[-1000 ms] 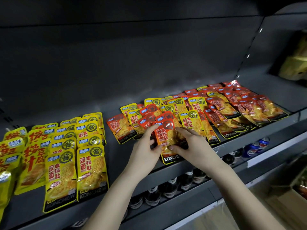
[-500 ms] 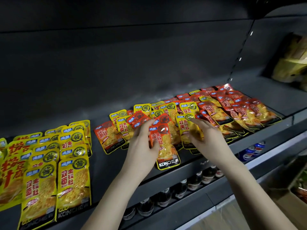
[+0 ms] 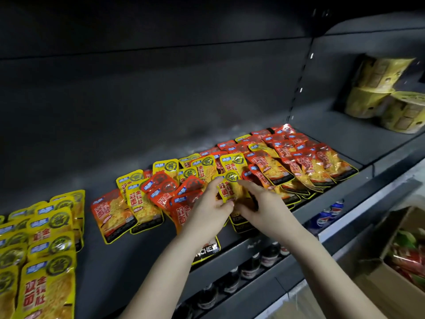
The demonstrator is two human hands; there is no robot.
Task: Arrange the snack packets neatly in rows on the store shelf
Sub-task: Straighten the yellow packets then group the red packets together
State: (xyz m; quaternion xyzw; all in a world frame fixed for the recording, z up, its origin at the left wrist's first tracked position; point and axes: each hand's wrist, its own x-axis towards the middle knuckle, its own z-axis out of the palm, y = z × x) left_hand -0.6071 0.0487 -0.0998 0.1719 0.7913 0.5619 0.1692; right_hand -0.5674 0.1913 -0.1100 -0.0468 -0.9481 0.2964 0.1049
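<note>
- Shelf deck: a dark grey metal store shelf (image 3: 99, 268) carries flat foil snack packets in several groups. Its back panel is plain dark metal.
- Left hand (image 3: 207, 212): the fingers are curled and grasp the left edge of one yellow foil snack packet with a round green emblem (image 3: 231, 188). The thumb sits at the packet's lower edge.
- Right hand (image 3: 259, 207): it grasps the same yellow packet from the right. The index finger lies along the packet's right side, and the thumb sits low, close to the left thumb.
- Held packet: it is tilted, with the emblem end towards the back panel, over the right side of the middle heap. Whether it is lifted clear of the packets below cannot be told.
- Middle heap: a loose heap of red and yellow foil packets (image 3: 165, 187) overlaps at mixed angles, just left of the hands.
- Under the left wrist: a red packet with a black lower band (image 3: 207, 249) lies with its band end at the shelf's front edge.
- Left of the heap: a single red foil packet (image 3: 110, 215) lies flat and slightly skewed, overlapped by a neighbouring yellow packet.
- Far left: overlapping rows of yellow packets (image 3: 50, 238) run front to back.
- Right end: overlapping rows of red packets (image 3: 310, 157) run front to back.
- Lower shelf: dark glass bottles (image 3: 253, 265) and blue drink cans (image 3: 331, 212) stand upright.
- Adjacent bay: yellow wrapped packs (image 3: 386, 95) are stacked.
- Lower right: an open brown cardboard box (image 3: 377, 286) holds colourful packets.
</note>
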